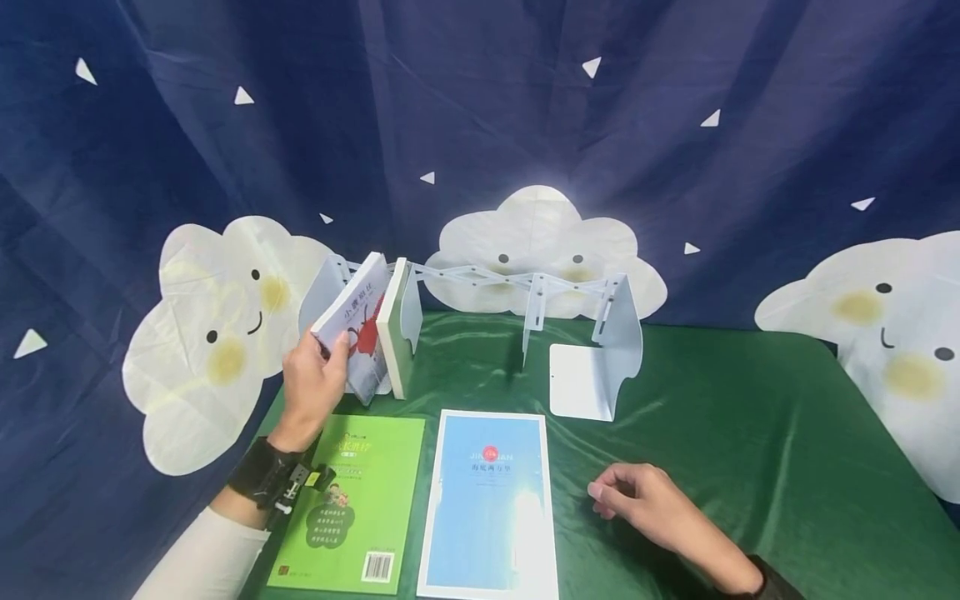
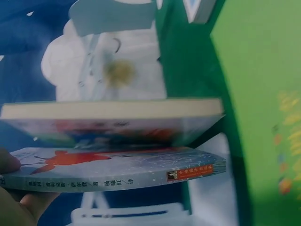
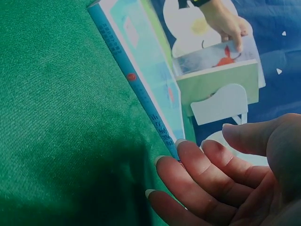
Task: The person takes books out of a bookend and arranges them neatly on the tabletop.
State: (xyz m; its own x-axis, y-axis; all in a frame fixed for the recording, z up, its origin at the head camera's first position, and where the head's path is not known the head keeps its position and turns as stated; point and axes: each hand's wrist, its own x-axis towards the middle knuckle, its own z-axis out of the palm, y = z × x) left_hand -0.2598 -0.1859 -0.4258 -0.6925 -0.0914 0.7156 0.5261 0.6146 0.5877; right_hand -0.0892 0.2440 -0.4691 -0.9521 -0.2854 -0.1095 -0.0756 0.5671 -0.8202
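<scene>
My left hand grips a thin pale book with a red picture on its cover, thumb on the front. The book tilts inside the left section of a white expandable book rack. Beside it a thicker book with a pale green cover stands upright against a divider. In the left wrist view the held book's spine faces the camera, just apart from the thicker one. My right hand hovers by the table with loosely curled fingers, holding nothing, right of a blue book.
A green book lies flat under the left forearm, left of the blue one. Green cloth covers the table. The rack's dividers stand toward the right. Behind hangs a dark blue curtain with cloud prints.
</scene>
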